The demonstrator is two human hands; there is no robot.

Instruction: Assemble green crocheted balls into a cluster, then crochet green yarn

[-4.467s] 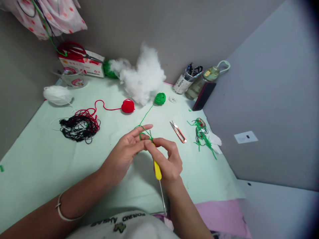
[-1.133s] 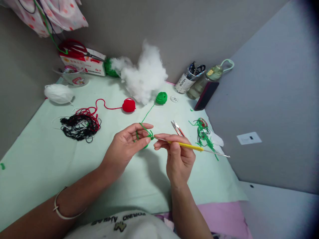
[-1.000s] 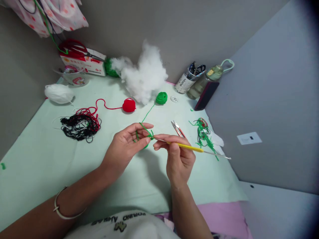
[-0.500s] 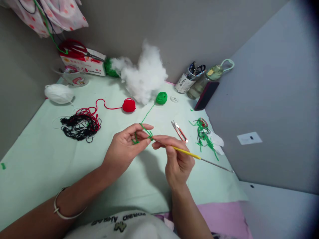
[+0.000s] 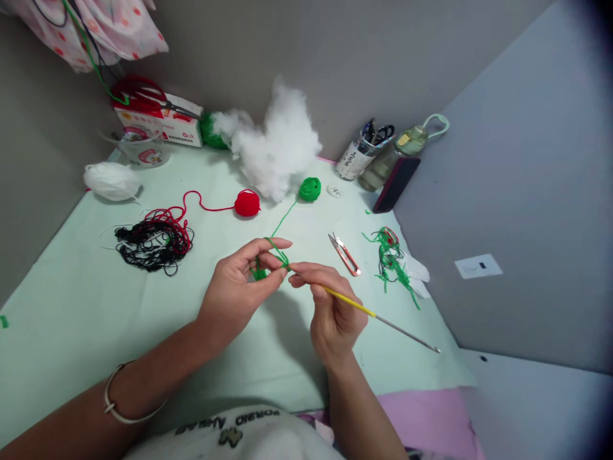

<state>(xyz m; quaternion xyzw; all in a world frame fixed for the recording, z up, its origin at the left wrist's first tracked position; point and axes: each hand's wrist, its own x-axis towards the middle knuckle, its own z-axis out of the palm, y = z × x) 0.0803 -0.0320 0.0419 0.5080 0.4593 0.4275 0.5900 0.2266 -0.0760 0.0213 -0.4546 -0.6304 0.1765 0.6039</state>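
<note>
My left hand (image 5: 237, 291) pinches a small piece of green crochet work (image 5: 261, 273), with green yarn looped over the forefinger. That strand runs back to a green yarn ball (image 5: 309, 189). My right hand (image 5: 330, 306) is closed on a yellow-handled crochet hook (image 5: 364, 310). Its tip meets the green work between the two hands. Its metal tail points right and toward me.
On the pale green mat (image 5: 71, 306) lie a red yarn ball (image 5: 247, 203), a black and red yarn tangle (image 5: 153, 239), a white yarn ball (image 5: 111, 181), stuffing (image 5: 278, 147), thread snips (image 5: 343, 253) and green scraps (image 5: 390, 259). A jar of tools (image 5: 357, 156), a bottle (image 5: 395, 153) and a phone (image 5: 395, 185) stand by the right wall.
My right hand has turned the hook, so its tail swung down from level to slanting toward me. The green work shifted slightly left in my left fingers.
</note>
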